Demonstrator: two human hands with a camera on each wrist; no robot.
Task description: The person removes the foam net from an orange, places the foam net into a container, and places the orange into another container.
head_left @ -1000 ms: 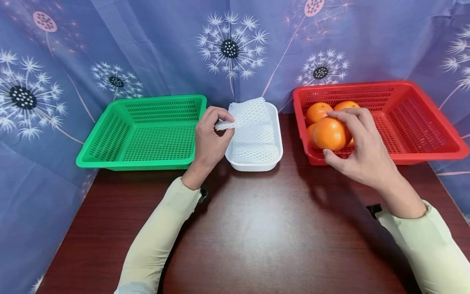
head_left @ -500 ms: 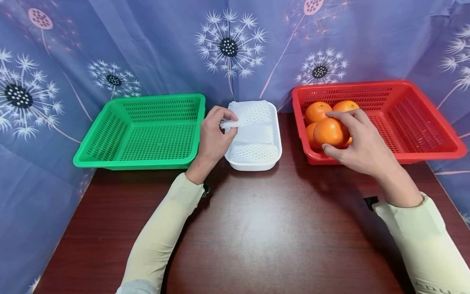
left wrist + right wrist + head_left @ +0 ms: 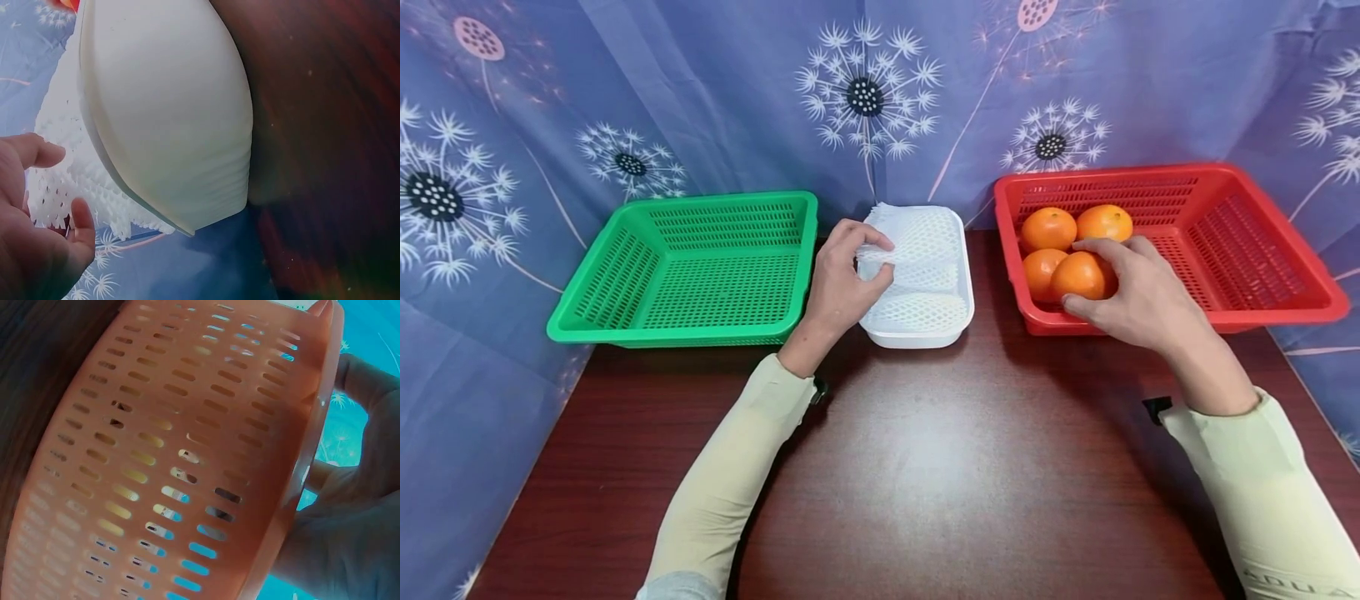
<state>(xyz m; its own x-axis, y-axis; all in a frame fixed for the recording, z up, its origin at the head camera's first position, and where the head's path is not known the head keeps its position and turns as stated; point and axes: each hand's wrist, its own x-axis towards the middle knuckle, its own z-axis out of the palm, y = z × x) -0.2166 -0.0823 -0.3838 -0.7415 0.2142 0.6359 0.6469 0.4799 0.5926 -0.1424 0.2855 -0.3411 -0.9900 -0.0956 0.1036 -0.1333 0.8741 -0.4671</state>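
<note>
My left hand is over the left rim of a white plastic tub, thumb and forefinger spread apart beside a white foam net sleeve. The left wrist view shows the same gap between fingertip and thumb, with the net behind them. Several sleeves lie in the tub. My right hand reaches over the front rim of a red basket and holds an orange low among other oranges. In the right wrist view, the basket wall hides the fingertips and fruit.
A green basket stands left of the tub, its slatted floor showing. Behind everything hangs a blue curtain with dandelion prints. The dark wooden table stretches in front of the containers.
The right hand has lowered its orange down among the others. The left hand has moved slightly right, its thumb and forefinger have parted, and the pinched net sleeve has dropped flat onto the tub.
</note>
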